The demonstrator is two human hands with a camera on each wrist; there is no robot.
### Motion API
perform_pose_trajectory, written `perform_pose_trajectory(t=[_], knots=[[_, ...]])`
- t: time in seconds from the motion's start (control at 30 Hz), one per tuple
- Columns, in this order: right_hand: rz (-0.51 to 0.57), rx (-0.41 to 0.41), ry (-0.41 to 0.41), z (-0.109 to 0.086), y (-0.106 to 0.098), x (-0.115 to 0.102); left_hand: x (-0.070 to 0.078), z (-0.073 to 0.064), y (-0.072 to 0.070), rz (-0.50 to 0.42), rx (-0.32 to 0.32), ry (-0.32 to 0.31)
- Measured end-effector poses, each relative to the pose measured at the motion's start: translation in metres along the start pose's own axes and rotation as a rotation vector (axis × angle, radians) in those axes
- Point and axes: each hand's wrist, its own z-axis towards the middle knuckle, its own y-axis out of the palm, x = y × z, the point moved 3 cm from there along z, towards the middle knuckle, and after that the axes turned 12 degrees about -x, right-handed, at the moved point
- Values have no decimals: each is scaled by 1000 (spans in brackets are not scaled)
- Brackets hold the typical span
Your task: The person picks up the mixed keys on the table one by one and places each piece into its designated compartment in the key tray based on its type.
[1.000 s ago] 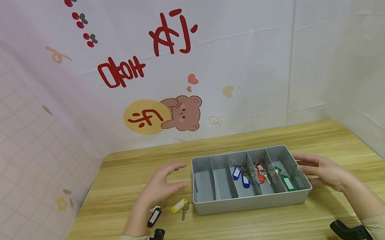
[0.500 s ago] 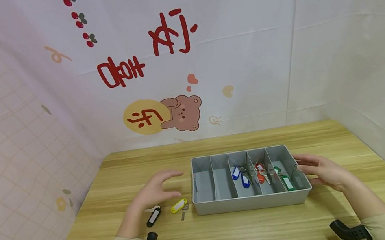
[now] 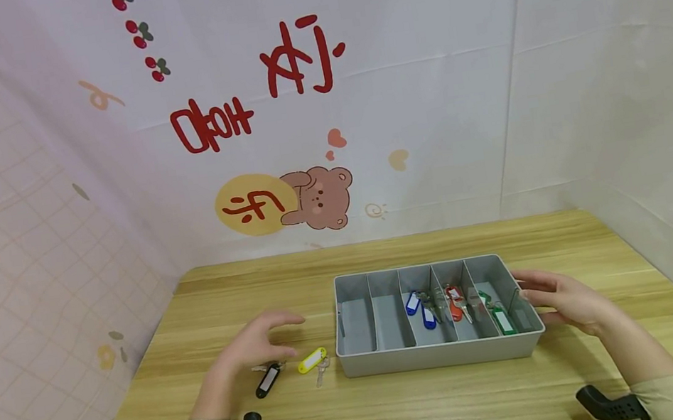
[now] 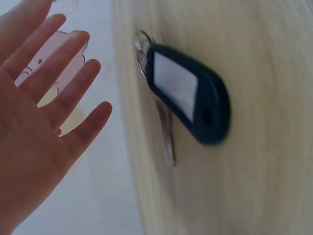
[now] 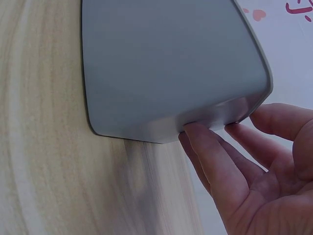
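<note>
My left hand (image 3: 261,339) hovers above the table with fingers spread, holding nothing; the left wrist view shows its bare palm. Just below it lies a key with a black tag (image 3: 268,381); the tag (image 4: 210,107) is large and slightly blurred in the left wrist view. Beside that is a key with a yellow tag (image 3: 312,360). My right hand (image 3: 571,297) rests its fingertips against the right end of a grey divided box (image 3: 441,354), thumb near the rim. In the right wrist view those extended fingers (image 5: 212,161) touch the box's end wall (image 5: 166,58).
Thin dividers split the box. Keys with blue tags (image 3: 429,317) lie in the middle compartment, red tags (image 3: 456,311) in the one to its right, green tags (image 3: 503,321) in the rightmost. A printed cloth (image 3: 427,118) hangs behind the wooden table (image 3: 442,410).
My left hand has drawn back from the box, moving left and slightly lower, nearer the black and yellow tags. My right hand and the box have stayed in place.
</note>
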Motion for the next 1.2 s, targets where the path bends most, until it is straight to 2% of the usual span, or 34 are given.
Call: perform_pose_trajectory(t=[0.2,0.43,0.57,0.97,1.2], knots=[[-2,-3,1,0,0,0,-7,-8,-2,-32,-44,15],[1,10,15,0,1,-1,-18,-14,1,-80,-90,-63],[2,11,19,0,1,-1,-20,-16,2,-93,-97,-68],[6,9,19,0,2,-2,-26,-19,0,0,-84,-55],[6,8,17,-1,2,-4,-30,-17,2,22,-79,-45]])
